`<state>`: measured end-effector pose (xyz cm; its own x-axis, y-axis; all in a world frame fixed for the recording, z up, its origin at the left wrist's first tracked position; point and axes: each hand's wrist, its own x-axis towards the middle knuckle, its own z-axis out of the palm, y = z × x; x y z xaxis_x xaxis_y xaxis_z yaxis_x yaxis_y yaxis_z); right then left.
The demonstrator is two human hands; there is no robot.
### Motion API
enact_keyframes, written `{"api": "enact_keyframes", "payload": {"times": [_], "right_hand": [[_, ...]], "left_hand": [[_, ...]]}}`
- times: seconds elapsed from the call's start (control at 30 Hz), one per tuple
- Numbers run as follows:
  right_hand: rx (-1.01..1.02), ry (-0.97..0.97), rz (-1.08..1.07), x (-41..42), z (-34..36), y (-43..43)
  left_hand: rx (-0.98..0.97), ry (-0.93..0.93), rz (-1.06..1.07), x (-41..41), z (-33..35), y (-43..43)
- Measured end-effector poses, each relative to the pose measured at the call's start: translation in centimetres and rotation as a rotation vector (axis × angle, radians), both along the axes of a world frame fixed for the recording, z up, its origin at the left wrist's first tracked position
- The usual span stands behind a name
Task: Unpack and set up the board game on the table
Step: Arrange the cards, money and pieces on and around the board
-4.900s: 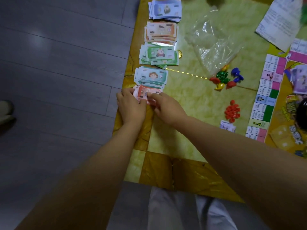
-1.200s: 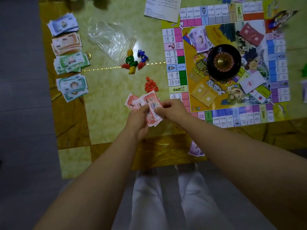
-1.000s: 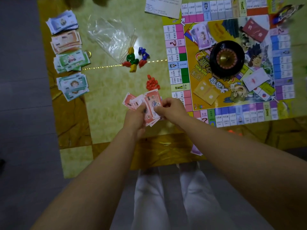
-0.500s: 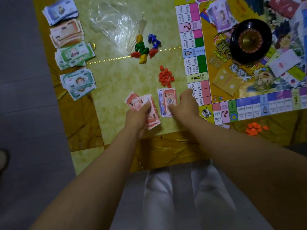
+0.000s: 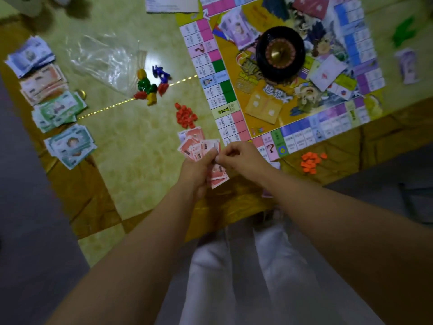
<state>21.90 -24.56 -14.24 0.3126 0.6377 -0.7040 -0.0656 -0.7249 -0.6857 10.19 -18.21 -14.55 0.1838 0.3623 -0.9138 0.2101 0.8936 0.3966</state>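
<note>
My left hand (image 5: 199, 168) holds a fanned stack of red play-money notes (image 5: 199, 148) just above the table's near edge. My right hand (image 5: 243, 156) pinches the right side of that fan with thumb and fingers. A few red notes (image 5: 191, 133) lie flat on the table just beyond the fan. The game board (image 5: 293, 73) lies open to the right, with a black roulette wheel (image 5: 280, 53) on its middle and card piles around it.
Four money piles line the left edge: blue (image 5: 30, 56), orange (image 5: 43, 82), green (image 5: 58, 110), teal (image 5: 71, 144). An empty plastic bag (image 5: 105, 59), coloured pawns (image 5: 150, 84), red houses (image 5: 186, 114), orange houses (image 5: 311, 161) and a paper sheet (image 5: 172, 4) also lie about.
Since 4.9 s ago the red notes went from the left-edge row to the table's near middle. My right hand laid some notes on the table half a second ago and has returned to the fan.
</note>
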Motion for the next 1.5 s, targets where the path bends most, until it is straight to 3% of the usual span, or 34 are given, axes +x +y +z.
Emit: {"api": "enact_keyframes", "payload": {"times": [0.3,0.43,0.53,0.8,0.87,1.03,1.27,1.5], "right_hand": [[-0.068,0.009,-0.082,5.1,-0.1,-7.9],[-0.143,-0.061,-0.048,7.2,-1.6,-11.5],[-0.186,-0.102,-0.031,7.7,-2.7,-13.2],[-0.251,-0.438,0.061,7.3,-4.4,-13.2],[-0.154,-0.391,0.033,7.6,-4.4,-13.4],[0.064,0.049,-0.01,10.3,-2.6,-14.3],[0.09,-0.112,-0.076,17.3,-0.6,-16.9],[0.034,-0.121,-0.205,24.8,-1.0,-17.5]], "left_hand": [[-0.037,0.076,-0.081,5.6,1.1,-7.3],[0.075,0.235,-0.117,6.3,0.8,-10.0],[0.115,0.276,-0.03,5.9,-0.3,-11.3],[0.132,0.229,-0.056,7.1,0.0,-12.4],[0.143,0.215,-0.04,7.9,0.3,-12.6],[0.165,0.161,-0.019,11.2,1.0,-13.7],[0.153,0.145,-0.101,18.2,2.3,-15.5],[0.165,0.048,-0.193,26.3,3.0,-15.2]]}}
